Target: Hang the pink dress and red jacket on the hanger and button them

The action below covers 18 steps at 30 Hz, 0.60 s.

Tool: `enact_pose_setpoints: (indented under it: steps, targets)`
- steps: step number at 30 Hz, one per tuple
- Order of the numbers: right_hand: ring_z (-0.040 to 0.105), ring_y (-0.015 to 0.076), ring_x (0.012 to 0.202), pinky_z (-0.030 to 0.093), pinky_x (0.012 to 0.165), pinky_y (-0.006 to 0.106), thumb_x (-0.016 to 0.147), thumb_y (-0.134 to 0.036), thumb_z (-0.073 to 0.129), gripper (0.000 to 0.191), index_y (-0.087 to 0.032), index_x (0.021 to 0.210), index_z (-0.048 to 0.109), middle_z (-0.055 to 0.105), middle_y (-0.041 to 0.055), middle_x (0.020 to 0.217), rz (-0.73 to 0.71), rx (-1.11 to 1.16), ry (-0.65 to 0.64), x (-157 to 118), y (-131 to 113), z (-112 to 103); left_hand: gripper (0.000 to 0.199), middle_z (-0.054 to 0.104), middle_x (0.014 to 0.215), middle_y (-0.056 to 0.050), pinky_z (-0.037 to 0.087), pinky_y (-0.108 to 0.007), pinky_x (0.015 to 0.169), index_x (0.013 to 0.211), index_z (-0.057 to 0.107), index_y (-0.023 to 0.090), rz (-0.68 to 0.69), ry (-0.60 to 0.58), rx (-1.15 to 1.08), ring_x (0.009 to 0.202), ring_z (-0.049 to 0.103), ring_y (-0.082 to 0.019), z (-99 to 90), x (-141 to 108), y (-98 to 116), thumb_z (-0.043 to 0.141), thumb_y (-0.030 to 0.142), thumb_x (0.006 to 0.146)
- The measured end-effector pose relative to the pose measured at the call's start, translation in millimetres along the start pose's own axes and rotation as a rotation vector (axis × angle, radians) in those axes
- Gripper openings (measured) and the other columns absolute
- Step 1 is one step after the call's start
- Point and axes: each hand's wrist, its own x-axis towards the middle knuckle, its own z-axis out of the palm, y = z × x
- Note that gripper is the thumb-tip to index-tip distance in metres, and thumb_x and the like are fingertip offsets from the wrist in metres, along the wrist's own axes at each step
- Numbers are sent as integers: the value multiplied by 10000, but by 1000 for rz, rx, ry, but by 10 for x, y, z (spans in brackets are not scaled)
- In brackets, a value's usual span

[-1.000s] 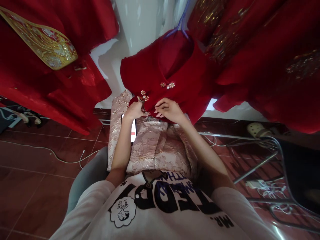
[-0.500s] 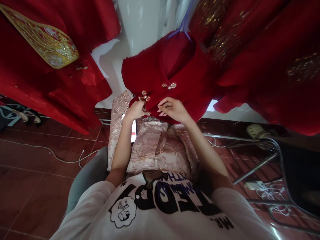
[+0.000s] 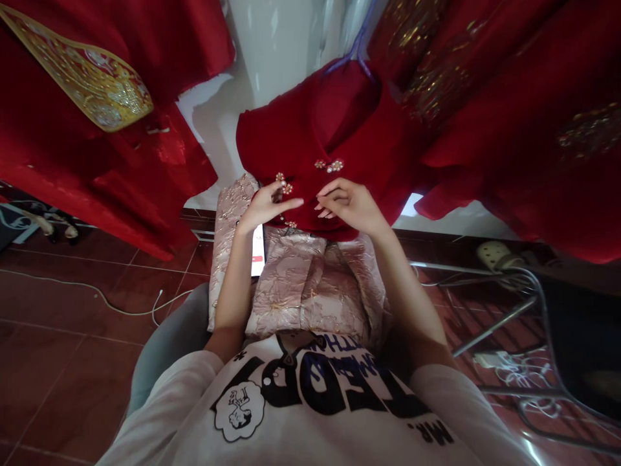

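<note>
A red velvet garment (image 3: pixel 291 142) on a purple hanger (image 3: pixel 358 55) lies over my lap, its lower part on a folded pink brocade cloth (image 3: pixel 286 285). My left hand (image 3: pixel 266 206) is at the garment's left side beside a beaded flower clasp (image 3: pixel 286 188), thumb stretched out to the right and apart from the fingers. Over the garment's middle is my right hand (image 3: pixel 347 206), its fingers bent and its thumb and fingertips close together; whether something small is between them is too small to tell. Another beaded clasp (image 3: pixel 334 166) sits above it. A lit phone (image 3: pixel 257 252) lies beneath my left wrist.
Red garments with gold decoration hang at the left (image 3: pixel 160 149) and right (image 3: pixel 485 129). A metal-framed chair (image 3: pixel 543 304), tangled white cables (image 3: pixel 526 372) and a clog (image 3: pixel 497 254) are on the right. A white cable (image 3: pixel 116 312) crosses the tiled floor.
My left hand has risen slightly and its thumb has spread out, uncovering a lower beaded clasp. My right hand has moved a little up and to the right.
</note>
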Motion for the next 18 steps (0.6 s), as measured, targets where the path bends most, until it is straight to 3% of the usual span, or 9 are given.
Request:
enact_pose_setpoints:
  steps: [3,6,12,18]
  targets:
    - [738,136,629,643,606,251,787,-454,820,340,-190,914,646,748,19,763,3,12,13,-8,-20,-5,315,730,1267,-138,599,-284,930,1220,715,124,-125,114,-219,1178,698,-228,-13,22,15,642,361,1025]
    - [738,136,635,640,608,249,780,-467,838,363,-186,909,648,747,20,759,-1,15,13,-10,-16,-1,297,729,1273,-139,614,-275,925,1232,726,128,-191,158,-313,1151,708,-213,-41,51,-44,643,321,1022]
    - [739,149,676,650,642,277,809,-435,835,334,-175,937,669,735,37,796,8,11,-16,-7,-8,-27,388,749,1231,-148,613,-251,882,1221,749,144,-224,158,-343,1122,724,-214,-42,73,-91,614,458,1037]
    - [735,141,671,650,646,271,811,-418,827,309,-182,925,664,738,29,787,4,12,-15,-6,-11,-32,235,730,1306,-110,616,-262,865,1166,758,174,-260,190,-328,1120,720,-205,12,72,-40,662,306,997]
